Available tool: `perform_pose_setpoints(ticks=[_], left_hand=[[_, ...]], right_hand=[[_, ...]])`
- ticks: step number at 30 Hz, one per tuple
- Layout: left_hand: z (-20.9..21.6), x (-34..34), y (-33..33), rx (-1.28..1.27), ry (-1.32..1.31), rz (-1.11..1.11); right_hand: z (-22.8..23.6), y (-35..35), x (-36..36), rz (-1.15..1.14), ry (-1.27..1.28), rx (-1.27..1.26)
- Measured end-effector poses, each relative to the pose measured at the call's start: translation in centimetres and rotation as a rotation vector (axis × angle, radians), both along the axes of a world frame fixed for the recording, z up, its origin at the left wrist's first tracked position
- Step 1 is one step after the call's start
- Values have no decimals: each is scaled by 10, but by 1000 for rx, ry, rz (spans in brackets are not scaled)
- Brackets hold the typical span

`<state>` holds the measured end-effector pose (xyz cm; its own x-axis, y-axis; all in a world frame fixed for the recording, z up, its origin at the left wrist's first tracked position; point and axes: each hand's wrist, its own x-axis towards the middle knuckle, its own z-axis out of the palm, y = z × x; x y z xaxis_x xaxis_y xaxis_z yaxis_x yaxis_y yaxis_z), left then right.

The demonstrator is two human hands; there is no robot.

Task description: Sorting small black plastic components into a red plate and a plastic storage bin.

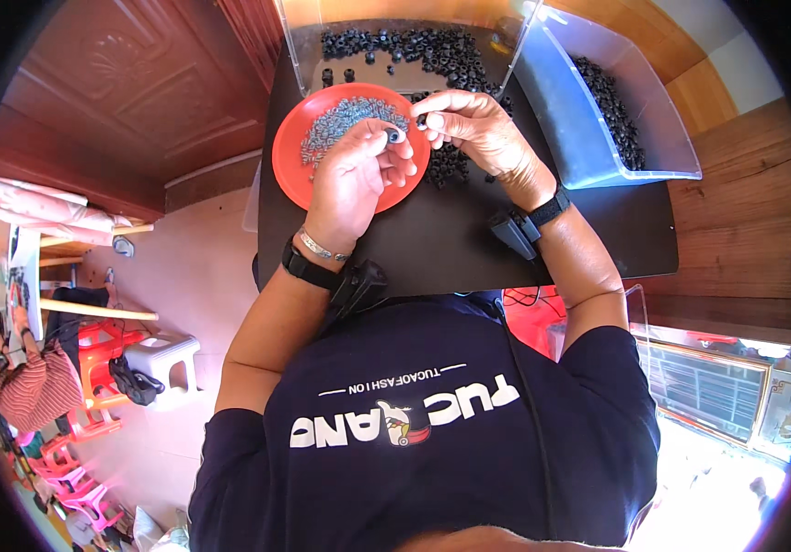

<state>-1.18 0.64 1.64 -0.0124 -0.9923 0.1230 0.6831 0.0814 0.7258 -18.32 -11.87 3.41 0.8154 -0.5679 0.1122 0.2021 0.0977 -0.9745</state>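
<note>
Over a round red plate (287,172), my left hand (351,179) is closed with its thumb and forefinger on a small dark round part (392,135) with a pale spot at its end. Close beside it, my right hand (483,138) pinches a small black plastic part (422,120) between thumb and fingertips. The two parts appear slightly apart. Many small silvery-blue pieces (345,115), which look like springs, lie heaped on the plate. Loose black plastic parts (449,166) are strewn on the dark table (441,248) under my right hand.
A clear bin (299,51) at the back holds many black parts (414,46), some spilling forward. To the right stands a translucent blue bin (579,147) with more black parts (612,106). Stools (163,359) and a seated person (41,382) are off to the left.
</note>
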Motion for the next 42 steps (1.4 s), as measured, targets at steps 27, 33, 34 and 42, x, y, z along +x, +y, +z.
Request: perform_pose_setpoints(ticks=[27, 33, 34, 42], left_hand=[[-2, -7, -1, 24, -54, 26], [-5, -5, -2, 23, 13, 2], [-6, -3, -2, 23, 13, 3], [-9, -2, -4, 64, 169, -59]], right_hand=[[13, 25, 10, -189, -29, -590], [17, 29, 9, -170, -52, -622], [18, 29, 9, -169, -52, -622], [10, 30, 16, -230, -51, -868]])
